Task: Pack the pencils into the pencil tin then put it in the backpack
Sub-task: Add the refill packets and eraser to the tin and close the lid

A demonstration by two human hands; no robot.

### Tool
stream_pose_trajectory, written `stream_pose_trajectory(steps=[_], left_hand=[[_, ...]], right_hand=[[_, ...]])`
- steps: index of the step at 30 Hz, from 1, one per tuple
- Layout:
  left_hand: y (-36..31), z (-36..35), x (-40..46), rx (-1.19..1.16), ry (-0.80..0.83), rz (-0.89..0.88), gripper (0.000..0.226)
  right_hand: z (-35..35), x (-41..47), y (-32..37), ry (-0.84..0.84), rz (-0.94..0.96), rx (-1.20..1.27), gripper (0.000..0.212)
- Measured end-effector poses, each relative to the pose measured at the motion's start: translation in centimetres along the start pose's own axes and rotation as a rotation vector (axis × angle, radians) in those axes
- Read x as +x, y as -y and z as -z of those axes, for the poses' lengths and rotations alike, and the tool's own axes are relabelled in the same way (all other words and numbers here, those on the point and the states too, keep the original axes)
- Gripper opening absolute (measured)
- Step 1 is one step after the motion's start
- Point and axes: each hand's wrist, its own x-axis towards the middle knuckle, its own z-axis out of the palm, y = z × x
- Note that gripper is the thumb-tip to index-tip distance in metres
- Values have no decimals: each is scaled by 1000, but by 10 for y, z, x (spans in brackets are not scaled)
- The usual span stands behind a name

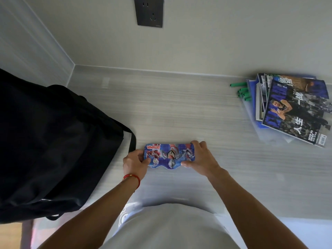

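Head view: pencil tin [170, 156] on table [179, 114], both hands' fingers [196, 144] grasping ends.

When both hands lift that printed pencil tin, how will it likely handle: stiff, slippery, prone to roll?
The pencil tin looks rigid, so it should keep its shape between the left hand and right hand. Flat and low, it is unlikely to roll. Its glossy lid may be slightly slippery.
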Motion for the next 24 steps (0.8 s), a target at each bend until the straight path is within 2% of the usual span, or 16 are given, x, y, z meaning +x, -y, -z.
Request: stream_pose_trajectory(steps=[5,9,18,24], left_hand=[[-5,2,0,63,40,3,25],[-9,3,7,81,41,80,24],[-6,8,11,55,102,86,27],[-8,1,9,77,56,109,24]], right_hand=[[2,3,-3,-19,85,-115,84],[-6,-1,-5,-65,137,-170,87],[-9,-3,-17,-122,257,-107,87],[-15,-8,-22,-157,166,97,103]])
